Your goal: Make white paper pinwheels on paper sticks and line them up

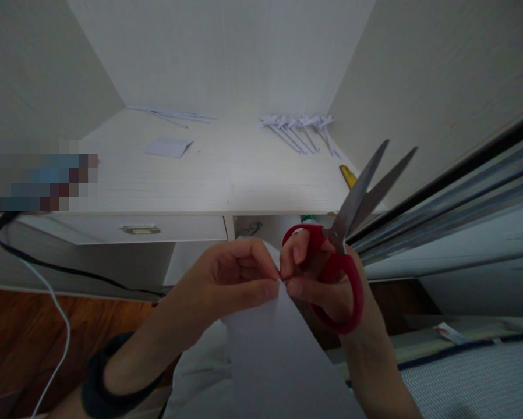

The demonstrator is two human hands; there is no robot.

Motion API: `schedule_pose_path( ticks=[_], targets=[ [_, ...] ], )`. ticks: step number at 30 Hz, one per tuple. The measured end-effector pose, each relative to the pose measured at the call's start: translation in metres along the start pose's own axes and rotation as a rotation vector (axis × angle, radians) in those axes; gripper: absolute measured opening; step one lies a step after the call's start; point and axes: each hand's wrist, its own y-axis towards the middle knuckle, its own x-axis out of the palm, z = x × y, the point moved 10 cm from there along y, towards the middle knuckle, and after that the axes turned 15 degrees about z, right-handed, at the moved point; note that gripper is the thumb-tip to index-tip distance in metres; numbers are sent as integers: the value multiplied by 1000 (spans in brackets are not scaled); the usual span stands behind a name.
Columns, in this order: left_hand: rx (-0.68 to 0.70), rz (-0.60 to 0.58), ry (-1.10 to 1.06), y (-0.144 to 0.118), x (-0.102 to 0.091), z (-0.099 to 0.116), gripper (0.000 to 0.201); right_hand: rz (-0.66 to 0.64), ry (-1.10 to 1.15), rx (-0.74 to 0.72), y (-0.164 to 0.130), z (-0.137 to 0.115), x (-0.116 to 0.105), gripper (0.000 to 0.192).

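Between my two hands hangs a sheet of white paper (283, 355), pinched at its top corner. My left hand (239, 273) grips that corner between thumb and fingertips. My right hand (314, 279) meets it there, its thumb and index finger closed at the same corner. Red-handled scissors (355, 294) hang on the right hand's fingers, blades apart and pointing up and away to the right. The fingertips partly hide the pinched corner.
A white desk (200, 180) holds thin paper strips (174, 115), a small folded paper (169, 146), several folded paper pieces with stems (299, 132) and a yellow object (347, 176). Below is a drawer (152, 228). A black cable (69, 269) runs at left.
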Motion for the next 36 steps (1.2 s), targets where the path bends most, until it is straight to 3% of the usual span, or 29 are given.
schedule_pose_path(
  ticks=[5, 11, 14, 18, 23, 29, 33, 36],
  targets=[
    [6, -16, -8, 0, 0, 0, 13, 43, 40, -28, -2, -7, -1, 25],
    [294, 86, 277, -7, -7, 25, 11, 79, 15, -70, -6, -15, -1, 22],
    [343, 103, 347, -11, -7, 30, 11, 80, 38, -122, -8, -21, -1, 22],
    [274, 75, 282, -9, -6, 24, 9, 53, 42, -197, -8, -28, 2, 20],
    [62, 22, 120, -4, 0, 9, 11, -16, 80, -229, -9, -28, 3, 19],
    [-58, -35, 137, -1, 4, -1, 11, -54, -5, -221, -10, -25, 0, 18],
    [-132, -111, 149, 1, 6, -10, 10, -147, -33, -233, -10, -32, 8, 13],
    [-165, -125, 160, 2, 6, -14, 11, -185, -51, -187, -9, -30, 9, 26]
  ],
)
